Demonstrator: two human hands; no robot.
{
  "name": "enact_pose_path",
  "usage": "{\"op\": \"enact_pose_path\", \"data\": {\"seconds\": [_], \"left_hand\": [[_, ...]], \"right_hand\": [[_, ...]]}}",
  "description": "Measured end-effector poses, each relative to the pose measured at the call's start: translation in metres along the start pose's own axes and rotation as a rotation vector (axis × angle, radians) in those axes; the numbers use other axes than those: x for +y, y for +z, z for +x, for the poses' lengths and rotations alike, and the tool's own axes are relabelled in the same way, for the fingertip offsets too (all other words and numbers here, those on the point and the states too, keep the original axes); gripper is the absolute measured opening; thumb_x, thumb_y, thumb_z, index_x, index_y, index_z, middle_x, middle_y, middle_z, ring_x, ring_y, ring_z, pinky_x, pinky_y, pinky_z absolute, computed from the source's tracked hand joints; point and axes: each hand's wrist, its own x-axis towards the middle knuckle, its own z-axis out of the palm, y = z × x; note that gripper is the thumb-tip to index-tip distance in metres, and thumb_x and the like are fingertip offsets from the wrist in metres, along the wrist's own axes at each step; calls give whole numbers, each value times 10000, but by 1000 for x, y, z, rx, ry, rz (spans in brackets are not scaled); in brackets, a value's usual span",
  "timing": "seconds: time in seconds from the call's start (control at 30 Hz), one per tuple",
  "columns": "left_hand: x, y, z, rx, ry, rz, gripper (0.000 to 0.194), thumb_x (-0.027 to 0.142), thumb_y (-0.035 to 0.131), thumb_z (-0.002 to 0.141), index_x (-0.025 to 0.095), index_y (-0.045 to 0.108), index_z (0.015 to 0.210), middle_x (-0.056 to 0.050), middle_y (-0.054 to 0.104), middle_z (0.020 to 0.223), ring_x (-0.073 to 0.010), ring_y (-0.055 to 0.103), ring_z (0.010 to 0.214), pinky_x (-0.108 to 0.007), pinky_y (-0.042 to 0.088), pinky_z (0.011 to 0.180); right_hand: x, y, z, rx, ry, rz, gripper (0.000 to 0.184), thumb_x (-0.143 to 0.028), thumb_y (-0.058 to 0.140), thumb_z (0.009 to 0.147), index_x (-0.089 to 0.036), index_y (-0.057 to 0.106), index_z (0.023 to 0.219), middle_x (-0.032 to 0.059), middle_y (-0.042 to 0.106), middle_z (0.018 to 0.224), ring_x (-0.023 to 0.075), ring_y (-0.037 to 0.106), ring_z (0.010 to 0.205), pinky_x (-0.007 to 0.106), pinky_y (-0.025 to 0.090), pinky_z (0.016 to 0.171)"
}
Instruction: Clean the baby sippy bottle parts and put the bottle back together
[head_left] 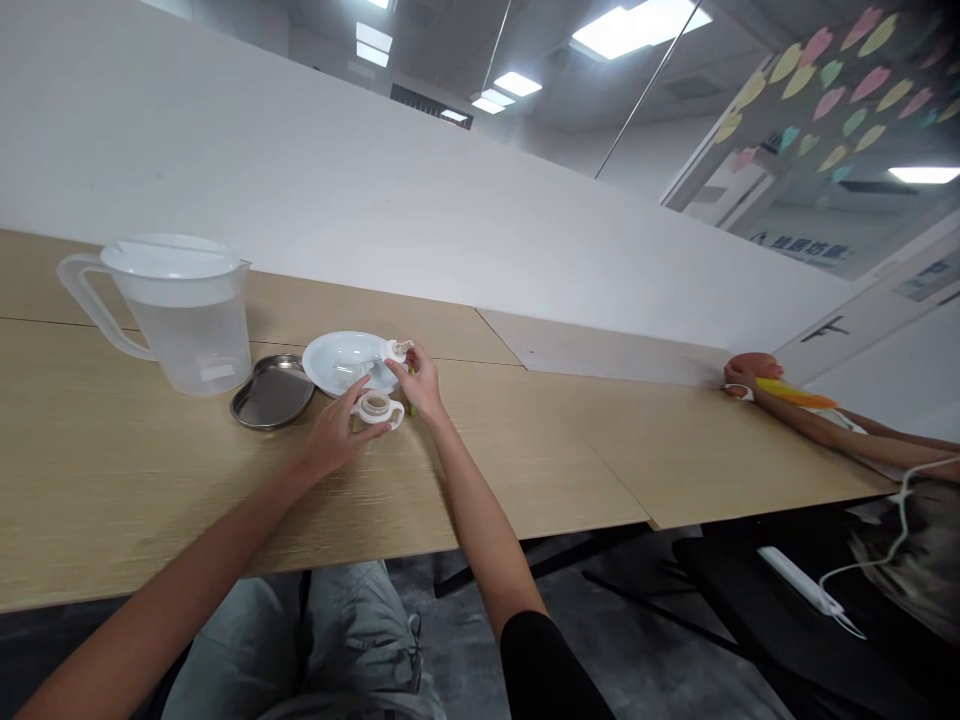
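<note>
My left hand (336, 425) rests on the wooden table (570, 450), its fingers closed round a small white ring-shaped part with two loop handles (379, 408). My right hand (421, 380) is just behind it, fingers pinched on a small white cap-like piece (397, 349) held over the rim of a white plate (341, 360). A thin green item shows under the right hand, too hidden to name.
A clear plastic pitcher with a white lid (176, 305) stands at the left. A kidney-shaped metal tray (271, 392) lies beside the plate. Another person's arm (825, 425) with an orange and yellow object rests at the table's right end. A white partition runs behind.
</note>
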Motion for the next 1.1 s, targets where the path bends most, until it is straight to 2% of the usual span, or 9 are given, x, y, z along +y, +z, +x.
{"op": "enact_pose_path", "data": {"seconds": [0.23,0.43,0.6,0.77,0.9,1.1], "left_hand": [[1,-2,1,-13,2,-3,799,563,681,790,175,436,1443,-132,651,1280,-271,627,1160,-392,468,1024],[-1,-1,2,-5,14,20,801,583,667,796,172,438,1443,-128,671,1236,-274,635,1135,-393,481,996],[-2,-2,2,-17,15,31,810,600,652,802,170,428,1451,-123,669,1245,-274,627,1152,-386,476,1001],[-2,-1,2,-4,21,41,793,597,660,797,179,448,1436,-119,668,1250,-275,624,1160,-383,473,1007],[-2,0,2,-11,24,26,799,604,659,792,164,451,1426,-132,654,1278,-283,620,1173,-395,471,1016],[0,-1,2,-16,22,25,825,621,650,792,141,440,1430,-155,619,1329,-285,596,1218,-395,451,1051]], "right_hand": [[-1,-1,-3,-39,-19,-142,327,-457,706,724,-237,597,940,85,590,1081,232,571,1038,373,539,892],[-2,-3,-4,-106,-77,-298,238,-375,665,760,-234,523,889,59,578,994,226,546,974,376,500,886],[1,-6,-4,-110,-83,-323,307,-368,630,795,-228,480,1022,79,551,1065,225,539,982,359,487,872],[-4,-9,-6,-156,-182,-441,302,-257,523,860,-209,543,1157,110,523,1165,258,497,1129,419,433,1018],[-7,-11,-7,-186,-200,-571,418,-154,460,871,-249,611,1249,117,462,1251,287,429,1241,466,363,1107],[-4,-12,-8,-269,-205,-641,545,-114,401,914,-292,531,1413,120,425,1320,288,394,1288,482,336,1131]]}}
